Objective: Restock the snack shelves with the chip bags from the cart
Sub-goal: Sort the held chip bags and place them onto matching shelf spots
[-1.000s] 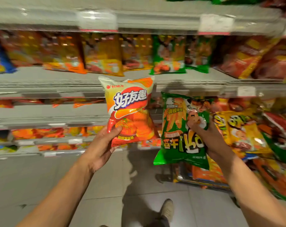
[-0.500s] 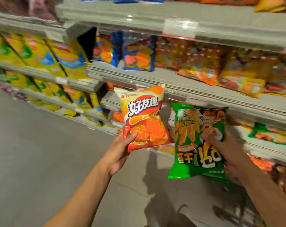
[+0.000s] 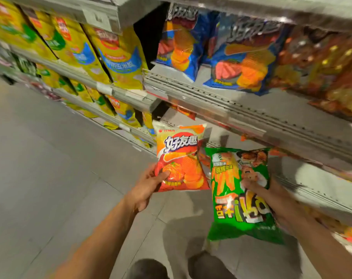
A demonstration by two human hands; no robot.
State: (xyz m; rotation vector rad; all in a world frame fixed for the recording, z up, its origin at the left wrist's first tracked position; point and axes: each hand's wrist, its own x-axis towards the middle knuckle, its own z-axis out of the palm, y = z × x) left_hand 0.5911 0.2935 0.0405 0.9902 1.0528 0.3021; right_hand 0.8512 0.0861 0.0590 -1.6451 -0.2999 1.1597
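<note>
Left hand (image 3: 145, 187) grips an orange chip bag (image 3: 180, 160), right hand (image 3: 279, 200) a green chip bag (image 3: 238, 190) (upside down).

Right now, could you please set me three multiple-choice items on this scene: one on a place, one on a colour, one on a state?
1. Where are the blue chip bags?
A. on the floor
B. on a shelf above the hands
C. in the left hand

2. What colour is the bag in the right hand?
A. green
B. purple
C. white

3. How is the orange-red bag held?
A. lying on the shelf
B. gripped by the left hand
C. tucked under an arm

Answers: B, they stand on the upper shelf; A, the green bag fills that hand; B, the thumb presses its front.
</note>
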